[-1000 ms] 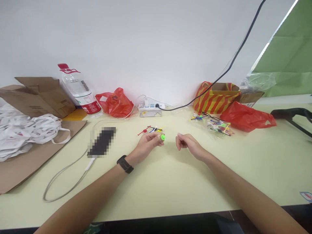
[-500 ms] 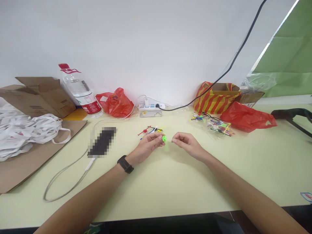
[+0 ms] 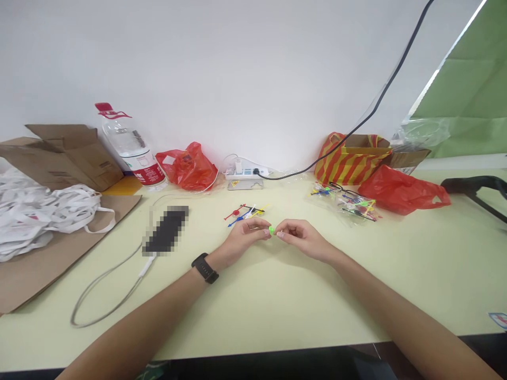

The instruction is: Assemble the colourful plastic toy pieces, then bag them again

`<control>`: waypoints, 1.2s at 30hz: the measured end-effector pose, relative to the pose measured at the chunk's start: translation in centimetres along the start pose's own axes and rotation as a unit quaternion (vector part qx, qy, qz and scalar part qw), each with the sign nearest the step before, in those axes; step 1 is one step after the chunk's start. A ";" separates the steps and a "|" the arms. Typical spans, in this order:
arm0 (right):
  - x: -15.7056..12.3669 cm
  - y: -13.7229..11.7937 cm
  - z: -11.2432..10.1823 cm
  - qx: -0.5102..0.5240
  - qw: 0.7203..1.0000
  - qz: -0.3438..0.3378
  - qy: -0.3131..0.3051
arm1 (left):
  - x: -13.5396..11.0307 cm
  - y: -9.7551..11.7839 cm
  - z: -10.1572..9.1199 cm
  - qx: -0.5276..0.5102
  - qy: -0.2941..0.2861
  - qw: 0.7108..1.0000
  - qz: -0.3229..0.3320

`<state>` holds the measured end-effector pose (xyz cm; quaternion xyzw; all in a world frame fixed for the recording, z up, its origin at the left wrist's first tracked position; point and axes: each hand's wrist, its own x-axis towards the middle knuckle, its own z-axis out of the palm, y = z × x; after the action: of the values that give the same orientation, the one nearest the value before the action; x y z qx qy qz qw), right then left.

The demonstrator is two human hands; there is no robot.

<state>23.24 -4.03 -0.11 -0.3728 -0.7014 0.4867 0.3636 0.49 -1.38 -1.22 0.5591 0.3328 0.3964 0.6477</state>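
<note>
Between my fingertips, low over the table [image 3: 277, 306], is a small bright green plastic piece [image 3: 271, 230], mostly covered by the fingers. My left hand [image 3: 246, 236] pinches it from the left. From the right, thumb and fingers of my right hand [image 3: 303, 238] close on its other side. Just behind my left hand lie several thin coloured plastic pieces: a red one [image 3: 236, 212] with a round middle, a blue one [image 3: 236, 219] with an arrow-like tip, and white, black and yellow ones partly overlapping.
Clear bags of similar coloured pieces [image 3: 356, 206] lie right, beside a red plastic bag [image 3: 404, 191] and a striped bag [image 3: 348, 161]. A power strip [image 3: 247, 171] sits at the wall. Left are a blurred-out dark device [image 3: 165, 230] with its cable, a large bottle [image 3: 134, 150] and a cardboard box [image 3: 75, 158].
My right hand has moved left to meet the green piece, closing the gap. The piece has turned and shifted slightly right and down with my left hand.
</note>
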 end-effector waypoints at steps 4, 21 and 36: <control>0.1 -0.1 0.1 0.060 0.996 0.043 0.049 | 0.2 -0.2 -0.1 0.021 0.017 0.999 0.029; -0.5 -1.8 -3.1 0.386 0.920 0.058 0.026 | 0.6 -0.8 -0.3 0.080 0.087 0.989 0.085; 0.1 -0.7 -2.4 0.353 0.927 0.122 0.031 | 0.8 0.9 -1.8 0.181 0.262 0.921 0.224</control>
<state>25.17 -3.08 1.26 -0.3179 -0.4218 0.7317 0.4308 -0.85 0.26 -0.58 0.6034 0.4226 0.5962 0.3192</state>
